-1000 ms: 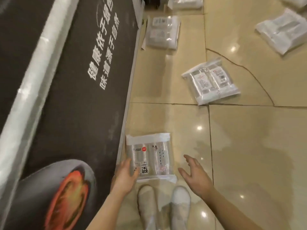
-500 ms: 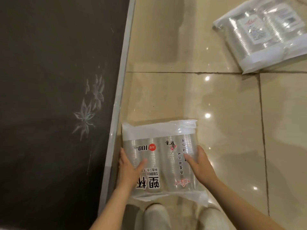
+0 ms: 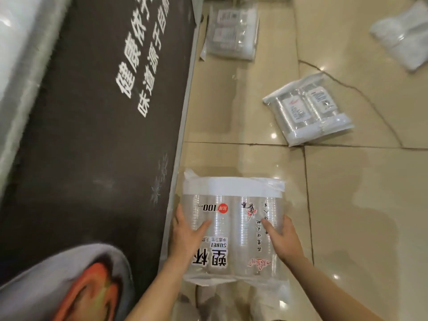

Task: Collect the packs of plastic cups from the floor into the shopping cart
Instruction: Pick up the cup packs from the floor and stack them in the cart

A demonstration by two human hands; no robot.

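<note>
Here, one pack [image 3: 234, 228] of clear cups is gripped from both sides: the left hand [image 3: 187, 235] is curled round its left edge with the thumb laid on top, and the right hand [image 3: 281, 238] is clamped on its right edge in the same way. The pack is held low in front of the body, beside the dark panel [image 3: 92, 135] and above the floor [image 3: 359, 205]; whether it is fully lifted clear of the tiles cannot be told for certain, though shoes seem to show through the film beneath it. The cart is not seen in this view, so nothing can be judged as loaded. At least three more packs are left on the floor: a near pack [image 3: 308, 110] lying askew on a cracked tile, a far pack [image 3: 231, 31] by the panel's end, and a white one [image 3: 403, 35] at the upper right. The task is therefore judged to be at an early or middle stage. The held pack lies flat, its cup stacks and long axis running away from the person, its printed label facing up and read upside down, with the white sealed end pointing forward.
</note>
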